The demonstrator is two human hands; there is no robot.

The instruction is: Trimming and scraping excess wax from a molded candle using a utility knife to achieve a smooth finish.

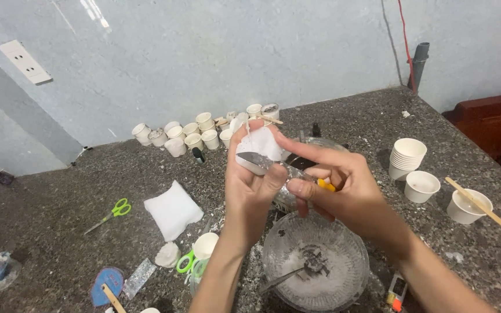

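My left hand holds up a white lump of wax-like material above the counter. My right hand grips a small knife with a dark and yellow handle; its metal blade lies across the bottom of the white lump. Both hands hover over a clear glass bowl with white residue and a spoon in it.
Granite counter against a blue wall. Several small white paper cups line the back. Stacked cups, a single cup and a cup with a wooden stick stand right. White bag, green scissors, lighter.
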